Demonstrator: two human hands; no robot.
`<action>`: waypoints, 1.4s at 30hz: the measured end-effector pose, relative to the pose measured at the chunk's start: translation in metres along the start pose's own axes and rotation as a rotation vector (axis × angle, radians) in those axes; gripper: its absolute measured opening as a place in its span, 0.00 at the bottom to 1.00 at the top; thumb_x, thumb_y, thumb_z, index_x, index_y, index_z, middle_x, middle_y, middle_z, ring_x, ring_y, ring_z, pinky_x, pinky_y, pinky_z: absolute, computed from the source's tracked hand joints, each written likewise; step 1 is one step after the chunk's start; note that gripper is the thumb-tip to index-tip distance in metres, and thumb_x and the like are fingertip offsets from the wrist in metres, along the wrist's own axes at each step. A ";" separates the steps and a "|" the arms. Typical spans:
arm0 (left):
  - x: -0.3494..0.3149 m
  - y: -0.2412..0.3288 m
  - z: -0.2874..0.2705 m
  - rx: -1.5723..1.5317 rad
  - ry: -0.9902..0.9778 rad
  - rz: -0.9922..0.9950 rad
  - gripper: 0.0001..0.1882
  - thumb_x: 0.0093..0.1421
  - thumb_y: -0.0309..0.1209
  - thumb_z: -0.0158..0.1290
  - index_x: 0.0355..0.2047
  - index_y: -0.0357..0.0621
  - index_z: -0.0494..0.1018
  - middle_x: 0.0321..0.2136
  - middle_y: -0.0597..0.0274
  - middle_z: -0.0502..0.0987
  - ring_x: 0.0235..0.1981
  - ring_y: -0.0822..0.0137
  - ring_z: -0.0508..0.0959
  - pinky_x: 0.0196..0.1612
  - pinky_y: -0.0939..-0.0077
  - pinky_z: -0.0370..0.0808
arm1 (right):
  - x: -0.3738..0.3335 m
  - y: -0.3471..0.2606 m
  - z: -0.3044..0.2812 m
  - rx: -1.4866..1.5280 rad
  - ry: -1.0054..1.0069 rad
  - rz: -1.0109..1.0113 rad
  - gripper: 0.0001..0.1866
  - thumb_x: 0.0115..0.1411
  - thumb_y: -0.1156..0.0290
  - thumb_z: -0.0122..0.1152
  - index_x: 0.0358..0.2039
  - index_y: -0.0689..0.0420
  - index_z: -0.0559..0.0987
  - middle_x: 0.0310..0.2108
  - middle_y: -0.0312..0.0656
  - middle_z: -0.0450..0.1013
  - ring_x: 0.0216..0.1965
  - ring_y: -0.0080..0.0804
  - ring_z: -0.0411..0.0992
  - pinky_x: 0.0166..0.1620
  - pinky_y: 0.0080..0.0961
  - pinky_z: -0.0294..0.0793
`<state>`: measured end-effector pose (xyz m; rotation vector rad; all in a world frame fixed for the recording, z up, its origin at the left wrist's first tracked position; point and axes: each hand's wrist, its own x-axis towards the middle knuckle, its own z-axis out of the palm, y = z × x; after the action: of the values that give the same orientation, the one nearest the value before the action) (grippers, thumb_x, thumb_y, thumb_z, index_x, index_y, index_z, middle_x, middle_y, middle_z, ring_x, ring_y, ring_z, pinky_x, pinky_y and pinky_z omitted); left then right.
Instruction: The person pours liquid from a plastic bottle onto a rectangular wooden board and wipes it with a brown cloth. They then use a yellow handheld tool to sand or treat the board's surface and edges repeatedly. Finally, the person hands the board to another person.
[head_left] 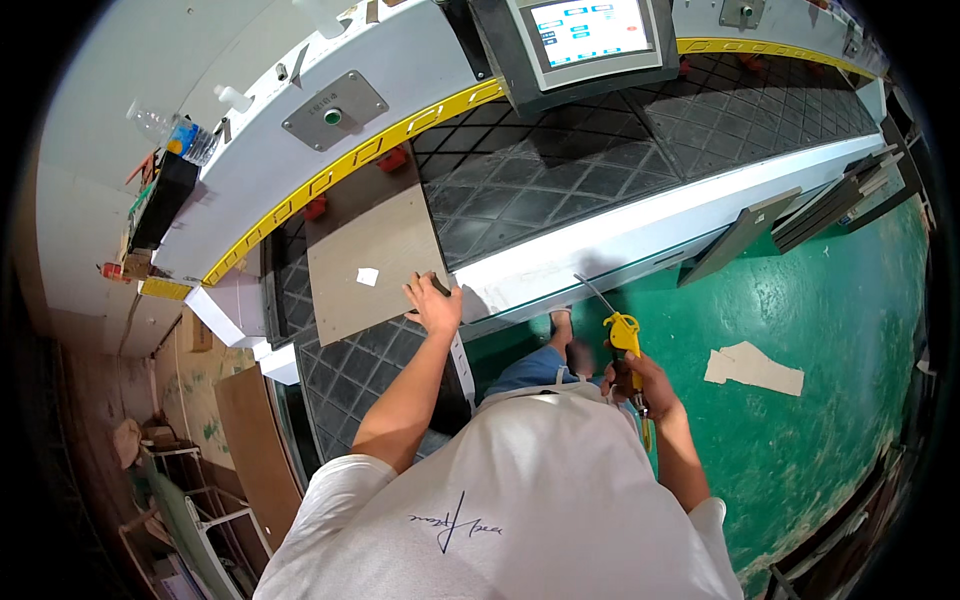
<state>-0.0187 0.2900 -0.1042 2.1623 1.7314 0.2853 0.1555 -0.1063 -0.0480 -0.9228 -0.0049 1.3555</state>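
Note:
My right hand (650,385) is closed around a yellow air blow gun (622,332) with a thin metal nozzle pointing up and to the left. A hose fitting shows below its grip. At the right edge of a flat greyish-brown wooden panel (350,250), my left hand (436,305) has its fingertips against the board. A small dark object (440,286) sits between its thumb and fingers; its kind cannot be made out. On the panel lies a small white label (368,276). The panel rests on the black grid-patterned machine bed (540,190).
Above the bed runs a yellow-edged machine beam (400,130) with a touchscreen (590,35) and a green push button (333,117). Dark boards (740,235) lean against the machine's right front. A torn cardboard piece (755,368) lies on the green floor. Plastic bottles (180,135) stand upper left.

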 end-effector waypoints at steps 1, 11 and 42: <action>0.002 0.002 -0.002 0.009 -0.003 -0.012 0.38 0.54 0.43 0.66 0.63 0.51 0.65 0.74 0.53 0.53 0.77 0.45 0.43 0.66 0.14 0.46 | -0.001 0.001 0.003 0.001 0.003 0.008 0.25 0.72 0.57 0.54 0.62 0.57 0.70 0.39 0.45 0.79 0.36 0.38 0.80 0.34 0.28 0.77; 0.022 0.012 -0.019 0.041 -0.160 -0.121 0.37 0.50 0.43 0.70 0.59 0.59 0.67 0.76 0.57 0.45 0.77 0.43 0.38 0.61 0.07 0.46 | 0.017 0.039 0.014 0.458 0.046 -0.033 0.33 0.61 0.60 0.55 0.66 0.59 0.68 0.55 0.50 0.77 0.58 0.43 0.75 0.57 0.40 0.76; -0.048 -0.230 -0.113 0.025 0.043 0.196 0.39 0.53 0.48 0.71 0.58 0.43 0.68 0.73 0.38 0.53 0.72 0.36 0.55 0.70 0.42 0.57 | 0.039 -0.086 0.129 -1.391 0.220 -0.157 0.23 0.72 0.60 0.53 0.60 0.62 0.71 0.37 0.59 0.80 0.39 0.58 0.79 0.44 0.47 0.76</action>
<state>-0.2781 0.3030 -0.0885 2.3640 1.5535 0.3647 0.1722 0.0044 0.0666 -2.1483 -0.9252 0.9740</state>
